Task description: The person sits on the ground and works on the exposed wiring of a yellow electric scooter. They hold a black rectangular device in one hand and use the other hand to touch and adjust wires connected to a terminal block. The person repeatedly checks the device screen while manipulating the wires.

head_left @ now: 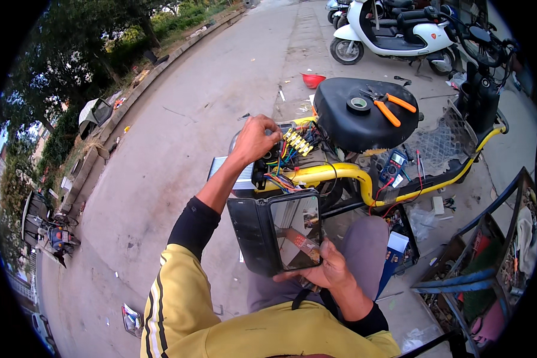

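Observation:
My right hand (331,268) grips a phone (295,232) from below, thumb along its edge. Its black flip case (253,235) hangs open to the left, and the dark screen mirrors the surroundings. Above it, my left hand (256,139) reaches over the rear of a stripped yellow scooter frame (322,173), its fingers curled in; what they hold, if anything, is hidden. Beside those fingers are yellow connectors (298,142) and coloured wires (283,182). A finned silver metal box (241,176) lies under my left wrist.
A black seat (346,128) carries a tape roll (358,105) and orange-handled pliers (394,110). On the footboard lies a multimeter (394,166) with leads. Metal bins (459,280) of parts stand at right, a red bowl (313,80) beyond the seat, and a white scooter (394,36) farther back.

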Demonstrator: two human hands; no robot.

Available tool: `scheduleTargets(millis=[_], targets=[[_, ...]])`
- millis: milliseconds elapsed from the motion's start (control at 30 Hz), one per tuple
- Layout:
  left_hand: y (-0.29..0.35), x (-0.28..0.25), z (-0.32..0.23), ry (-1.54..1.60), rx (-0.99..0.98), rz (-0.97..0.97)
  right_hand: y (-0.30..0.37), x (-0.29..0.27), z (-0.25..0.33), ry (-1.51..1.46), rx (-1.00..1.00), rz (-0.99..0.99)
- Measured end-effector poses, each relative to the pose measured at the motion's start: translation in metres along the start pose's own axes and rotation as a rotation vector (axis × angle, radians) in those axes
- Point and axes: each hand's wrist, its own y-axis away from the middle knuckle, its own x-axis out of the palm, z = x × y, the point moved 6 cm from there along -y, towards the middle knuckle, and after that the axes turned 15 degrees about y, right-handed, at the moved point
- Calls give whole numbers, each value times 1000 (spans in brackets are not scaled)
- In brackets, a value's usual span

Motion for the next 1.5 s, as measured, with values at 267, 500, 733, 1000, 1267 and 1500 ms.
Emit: scheduleTargets(millis=[267,500,733,1000,1267,1500], targets=[[-5,8,-15,-160,125,130,-34,3,22,8,39,130],[14,32,-69,-358,338,554,-45,-19,9,-70,62,140],[21,63,-60,-546,463,650,-50,-17,22,-76,4,189],[29,81,-56,-825,483,696,-45,-28,22,-116,72,129],[38,68,-61,-802,579,584,-43,-29,25,-56,50,128],[23,28,-67,-474,379,379,-38,-32,24,-107,21,111]])
